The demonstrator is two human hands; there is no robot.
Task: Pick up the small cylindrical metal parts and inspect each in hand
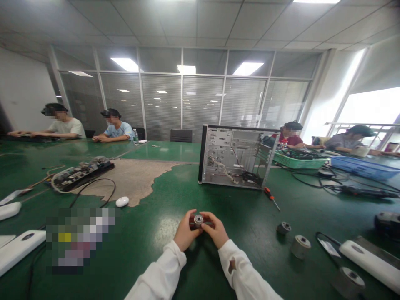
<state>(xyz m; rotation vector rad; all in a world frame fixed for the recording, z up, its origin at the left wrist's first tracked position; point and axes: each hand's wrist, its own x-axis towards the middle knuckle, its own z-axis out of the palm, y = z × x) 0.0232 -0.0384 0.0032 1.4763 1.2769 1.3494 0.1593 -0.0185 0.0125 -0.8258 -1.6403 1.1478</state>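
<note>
A small round metal motor (198, 220) with a dark hub at its centre is held up just above the green table (150, 254). My left hand (185, 233) grips it from the left, thumb and fingers bent around its side. From the right, my right hand (218, 232) closes on the same part, its thumb near the lower rim. The underside of the motor is hidden by my fingers. To the right stand similar metal cylinders: a small one (283, 228), a middle one (300, 246) and a larger one (348, 282).
An open computer case (233, 156) stands ahead, with a red-handled screwdriver (271, 197) beside it. Green (301, 161) and blue baskets (364, 166) and cables are at right. A circuit assembly (83, 173) and a white mouse (122, 201) lie left. Several people sit around the table.
</note>
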